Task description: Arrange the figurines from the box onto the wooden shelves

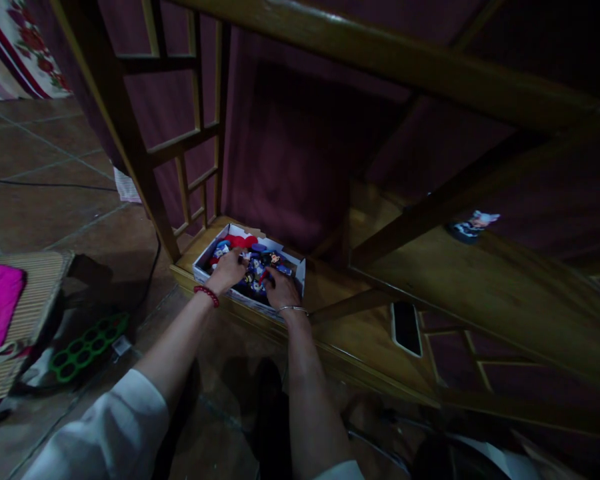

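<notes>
A white cardboard box [199, 270] full of small colourful figures [255, 270] rests on the low wooden shelf. Inside its left half, my left hand [229, 270] has its fingers drawn together over the figures, near a small whitish piece. My right hand [283, 290] reaches over the box's right front edge. Its thumb and fingers close beside a small red piece [265, 275]. Dim light and the fingers themselves hide exactly what each hand grips. A red heart-shaped item [243, 241] lies at the back left of the box.
Wooden lattice [180, 143] rises left of the box, and a beam crosses above. To the right are a phone [407, 328] on the low shelf and a figurine [474, 225] on a higher one. A green holed tray [87, 347] and a bamboo-topped stool [40, 287] stand left.
</notes>
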The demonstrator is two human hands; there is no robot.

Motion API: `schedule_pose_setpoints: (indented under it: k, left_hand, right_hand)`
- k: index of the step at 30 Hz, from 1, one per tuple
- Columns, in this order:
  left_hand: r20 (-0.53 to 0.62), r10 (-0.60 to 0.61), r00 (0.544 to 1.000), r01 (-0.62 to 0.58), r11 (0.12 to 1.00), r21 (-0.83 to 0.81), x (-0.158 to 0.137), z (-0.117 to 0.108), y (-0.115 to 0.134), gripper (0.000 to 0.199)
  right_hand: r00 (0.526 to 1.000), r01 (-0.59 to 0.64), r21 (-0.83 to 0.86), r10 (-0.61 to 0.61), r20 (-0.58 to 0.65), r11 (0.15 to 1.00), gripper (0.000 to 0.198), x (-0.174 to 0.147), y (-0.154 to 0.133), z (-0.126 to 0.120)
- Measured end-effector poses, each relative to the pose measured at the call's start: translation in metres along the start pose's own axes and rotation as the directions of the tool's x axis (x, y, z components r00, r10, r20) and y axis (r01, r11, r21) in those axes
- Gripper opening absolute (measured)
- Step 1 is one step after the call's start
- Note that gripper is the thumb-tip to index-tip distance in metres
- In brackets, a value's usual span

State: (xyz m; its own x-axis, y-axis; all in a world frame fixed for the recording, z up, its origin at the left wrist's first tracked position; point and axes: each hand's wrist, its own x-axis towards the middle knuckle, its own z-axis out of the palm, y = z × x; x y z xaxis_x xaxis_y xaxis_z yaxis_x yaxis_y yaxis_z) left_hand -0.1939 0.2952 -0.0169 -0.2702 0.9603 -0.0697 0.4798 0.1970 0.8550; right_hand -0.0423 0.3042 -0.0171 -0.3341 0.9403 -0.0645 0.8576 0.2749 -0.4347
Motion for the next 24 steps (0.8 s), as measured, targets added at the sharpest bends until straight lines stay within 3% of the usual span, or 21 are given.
schedule_pose_setpoints:
  k: [4,7,12,16,24]
  left_hand:
    - [0.046,0.006,0.999,-0.005,1.000,-0.020,0.002,0.000,-0.003,0.026]
    - [0.044,-0.002,0.999,0.002,1.000,-0.013,0.004,0.001,-0.007,0.027]
    - [0.044,-0.023,0.999,0.024,0.999,-0.028,0.007,0.003,-0.011,0.028]
    - [0.068,-0.053,0.996,0.059,0.994,-0.089,0.006,0.003,-0.012,0.029]
    - [0.050,-0.033,0.998,0.039,0.992,-0.122,0.004,0.002,-0.012,0.032]
  right_hand:
    - [1.000,0.016,0.104,-0.014,-0.023,0.994,0.037,0.005,0.006,0.005]
    - [0.998,-0.041,0.156,0.048,-0.041,0.987,0.035,0.006,0.013,0.009]
    - [0.993,-0.078,0.056,0.083,-0.086,0.995,0.033,0.002,0.010,0.009]
    - [0.984,-0.033,0.022,0.036,-0.172,0.999,0.031,0.000,0.003,0.003]
    - [0.997,-0.054,0.078,0.058,-0.059,0.996,0.034,-0.002,0.012,0.002]
